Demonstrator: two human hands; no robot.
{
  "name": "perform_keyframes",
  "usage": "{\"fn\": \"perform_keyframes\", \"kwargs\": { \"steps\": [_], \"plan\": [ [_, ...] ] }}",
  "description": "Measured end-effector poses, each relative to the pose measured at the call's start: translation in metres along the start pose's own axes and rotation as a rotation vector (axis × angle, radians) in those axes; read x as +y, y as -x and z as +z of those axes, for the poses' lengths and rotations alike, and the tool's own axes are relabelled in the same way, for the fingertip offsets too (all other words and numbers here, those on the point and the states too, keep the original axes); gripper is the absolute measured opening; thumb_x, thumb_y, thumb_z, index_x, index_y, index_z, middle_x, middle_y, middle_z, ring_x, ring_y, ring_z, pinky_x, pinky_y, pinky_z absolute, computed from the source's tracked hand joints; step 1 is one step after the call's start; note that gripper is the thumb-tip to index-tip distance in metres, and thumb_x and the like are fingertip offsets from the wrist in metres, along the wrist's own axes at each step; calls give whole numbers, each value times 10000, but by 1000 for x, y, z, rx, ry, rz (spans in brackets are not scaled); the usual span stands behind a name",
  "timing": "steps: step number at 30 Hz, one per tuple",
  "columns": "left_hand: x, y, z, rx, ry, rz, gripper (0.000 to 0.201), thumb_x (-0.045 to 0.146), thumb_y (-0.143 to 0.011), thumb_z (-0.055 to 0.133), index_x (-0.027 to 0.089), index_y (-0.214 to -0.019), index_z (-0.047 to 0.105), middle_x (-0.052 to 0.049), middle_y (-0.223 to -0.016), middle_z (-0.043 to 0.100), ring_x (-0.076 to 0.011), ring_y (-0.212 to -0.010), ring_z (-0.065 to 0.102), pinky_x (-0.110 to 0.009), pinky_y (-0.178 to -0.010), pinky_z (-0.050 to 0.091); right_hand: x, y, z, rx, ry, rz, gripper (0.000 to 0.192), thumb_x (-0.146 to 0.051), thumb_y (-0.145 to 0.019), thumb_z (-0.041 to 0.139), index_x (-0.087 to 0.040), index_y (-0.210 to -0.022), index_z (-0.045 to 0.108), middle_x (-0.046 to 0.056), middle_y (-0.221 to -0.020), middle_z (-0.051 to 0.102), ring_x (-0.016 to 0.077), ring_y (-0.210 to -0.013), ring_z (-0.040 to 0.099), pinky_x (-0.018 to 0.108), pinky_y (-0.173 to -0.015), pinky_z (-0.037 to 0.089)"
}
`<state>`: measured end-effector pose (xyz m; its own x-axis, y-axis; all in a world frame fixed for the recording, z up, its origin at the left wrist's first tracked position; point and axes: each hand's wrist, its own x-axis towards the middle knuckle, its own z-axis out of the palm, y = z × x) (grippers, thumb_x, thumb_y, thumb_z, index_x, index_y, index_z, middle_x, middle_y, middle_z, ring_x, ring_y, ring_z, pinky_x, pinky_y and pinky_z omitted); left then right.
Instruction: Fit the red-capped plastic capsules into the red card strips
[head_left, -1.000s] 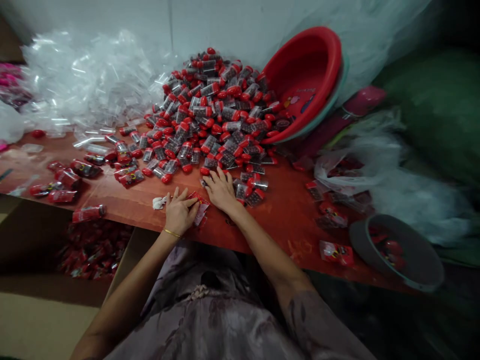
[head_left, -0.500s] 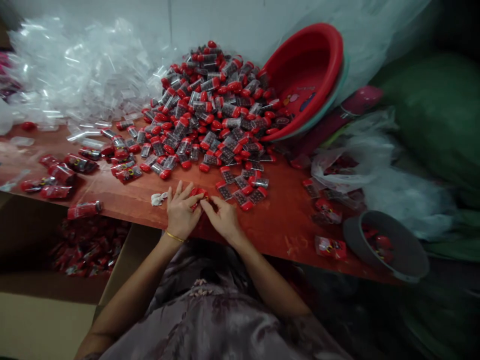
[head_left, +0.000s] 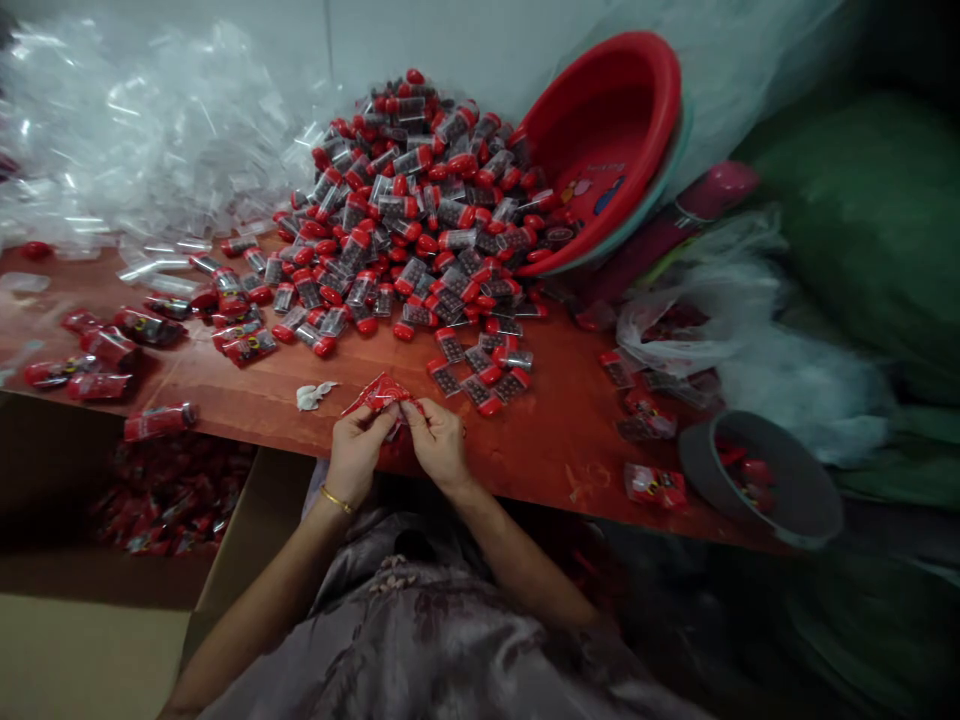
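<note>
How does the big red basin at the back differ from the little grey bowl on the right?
The red basin is much larger and tipped on its side against the wall, its mouth facing the heap of red-capped tubes; the grey bowl is smaller and sits upright at the table edge. The red basin looks empty inside, while the grey bowl holds a few red pieces. Both are round.

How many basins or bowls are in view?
2: a red basin tipped against the wall behind the pile, and a grey bowl at the table's right edge. Others may be hidden.
</note>
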<state>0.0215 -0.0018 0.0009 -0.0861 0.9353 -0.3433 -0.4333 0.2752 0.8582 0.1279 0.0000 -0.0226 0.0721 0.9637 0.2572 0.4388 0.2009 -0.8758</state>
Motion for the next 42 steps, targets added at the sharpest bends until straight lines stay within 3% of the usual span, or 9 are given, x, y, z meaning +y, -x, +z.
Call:
{"fn": "perform_keyframes", "kwargs": {
  "steps": [3,6,11,17,20,23,28,33,42],
  "plan": [
    [-1,-1,0,-4,103,-151,391,352,-463,848,134,-746,687,-21,-704,692,-107,-596,612,-229,-604,495,2,1,-1,-30,4,-12,325,-382,-905,421,-200,-732,628,2,-657,631,134,-599,551,238,-593,433],
    [2,-7,-4,40,113,-156,369,319,-444,859,130,-675,642,4,-644,658,-86,-557,590,-208,-575,478,5,-4,-8,-100,80,-68,332,-351,-935,360,-203,-858,647,28,-773,674,157,-711,597,262,-684,460],
    [13,-16,-9,55,114,-154,394,377,-469,848,147,-587,550,40,-553,579,-73,-514,555,-200,-551,463,24,-28,-33,-53,628,-110,361,-418,-877,472,-138,-1064,604,144,-1104,642,285,-990,538,418,-875,380],
    [17,-11,-1,32,118,-214,422,391,-433,859,150,-562,538,70,-470,500,-63,-449,509,-199,-512,449,48,-38,-44,-114,888,-176,274,-240,-827,497,-116,-1051,594,143,-984,674,291,-926,526,503,-953,282],
    [12,-8,2,56,99,-207,427,395,-418,862,133,-611,584,17,-592,617,-79,-507,564,-199,-508,446,48,-27,-50,-56,748,-181,252,-225,-810,473,-128,-1001,606,121,-868,685,258,-849,567,471,-943,338],
    [9,-8,2,67,75,-176,443,408,-397,864,125,-608,597,-8,-635,650,-91,-537,584,-203,-520,448,40,-7,-63,-5,404,-40,269,-310,-820,487,-146,-1003,597,93,-817,684,211,-727,608,359,-748,476],
    [10,-6,6,66,30,-207,479,452,-349,861,120,-571,598,23,-528,593,-72,-486,535,-200,-526,446,12,33,-83,-215,-145,247,311,-447,-839,508,-186,-981,598,-18,-622,621,94,-405,500,216,-414,410],
    [6,-1,13,12,-37,-216,490,483,-368,848,110,-612,644,-13,-622,654,-94,-550,565,-210,-541,446,-8,45,-83,-320,-137,224,259,-380,-794,580,-158,-911,646,-28,-567,578,65,-404,464,181,-392,357],
    [6,1,7,-121,-123,-161,415,480,-453,830,122,-604,682,0,-556,630,-79,-488,517,-204,-498,414,0,34,-79,-435,-363,452,314,-431,-746,607,-150,-883,629,-50,-507,551,43,-341,398,162,-343,295]
  ]
}}
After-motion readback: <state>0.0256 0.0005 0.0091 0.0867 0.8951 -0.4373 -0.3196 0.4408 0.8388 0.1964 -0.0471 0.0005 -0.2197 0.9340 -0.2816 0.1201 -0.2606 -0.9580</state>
